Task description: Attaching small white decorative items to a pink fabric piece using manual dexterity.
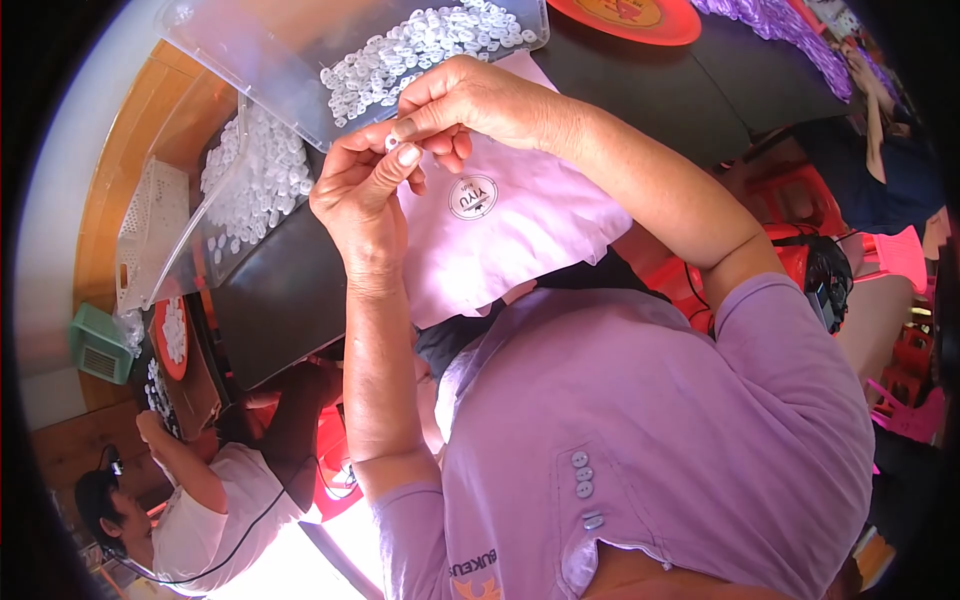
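Left hand (362, 205) and right hand (468, 103) meet, fingers (386, 176) clamped on a small, rounded white piece (391, 143); pink printed cloth (540, 205) below.

L hand (362, 205) in a pinch, R hand (455, 105) curled right next to it, both bare arms (378, 390) bent, w/ L straighter up

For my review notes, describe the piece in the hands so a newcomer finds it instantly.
Upper left of the pink cloth, the left hand and right hand meet. Between their fingertips shows the small white piece, held singly, unlike the heaped pieces in the clear bin.
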Demonstrator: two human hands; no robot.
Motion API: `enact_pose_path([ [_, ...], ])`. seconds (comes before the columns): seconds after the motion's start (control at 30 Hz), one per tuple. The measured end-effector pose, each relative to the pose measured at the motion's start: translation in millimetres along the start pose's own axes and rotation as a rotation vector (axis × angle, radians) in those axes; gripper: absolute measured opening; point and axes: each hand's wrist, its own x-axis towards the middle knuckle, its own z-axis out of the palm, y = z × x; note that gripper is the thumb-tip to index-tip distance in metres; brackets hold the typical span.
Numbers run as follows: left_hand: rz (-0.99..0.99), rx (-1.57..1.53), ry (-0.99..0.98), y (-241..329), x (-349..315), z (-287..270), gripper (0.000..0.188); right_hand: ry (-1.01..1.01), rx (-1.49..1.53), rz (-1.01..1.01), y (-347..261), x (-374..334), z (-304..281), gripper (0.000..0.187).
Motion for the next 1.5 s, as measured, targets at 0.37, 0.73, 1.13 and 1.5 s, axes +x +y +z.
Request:
enact_pose_path([
  [0.37, 0.061, 0.091, -0.003, 2, -5, 5, 0.027, -0.091, 0.11, 0.019, 0, -3, -3, 0.029],
  [0.73, 0.064, 0.103, -0.004, 2, -7, 5, 0.024, -0.157, 0.243, 0.03, 3, -2, -1, 0.028],
  [1.13, 0.122, 0.119, -0.018, -2, -8, 4, 0.025, -0.192, 0.382, 0.03, 5, -3, 2, 0.026],
  [1.5, 0.214, 0.146, -0.03, -6, -4, 8, 0.028, -0.16, 0.329, 0.023, 2, -3, 0, 0.025],
])
